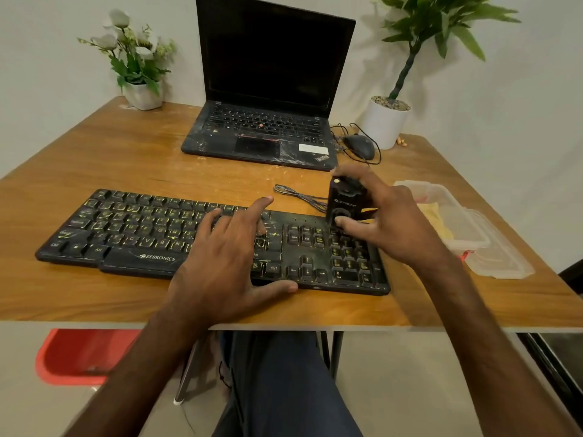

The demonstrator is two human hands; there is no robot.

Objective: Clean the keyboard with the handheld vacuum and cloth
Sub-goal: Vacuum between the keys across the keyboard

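Left hand (227, 257), fingers spread flat, steadies the dusty Zebronics keyboard (126, 228) near the desk (94, 165) front edge. Right hand (391, 222) grips a small handheld vacuum (342, 200) upright over its right end. The braided cable (299, 195) just behind could snag.

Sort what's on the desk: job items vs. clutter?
Job:
- keyboard, with the left hand resting on it
- handheld vacuum, held by the right hand at the keyboard's right end
- yellow material in the clear container, possibly the cloth

Lying about:
- laptop
- mouse
- flower pot
- potted plant
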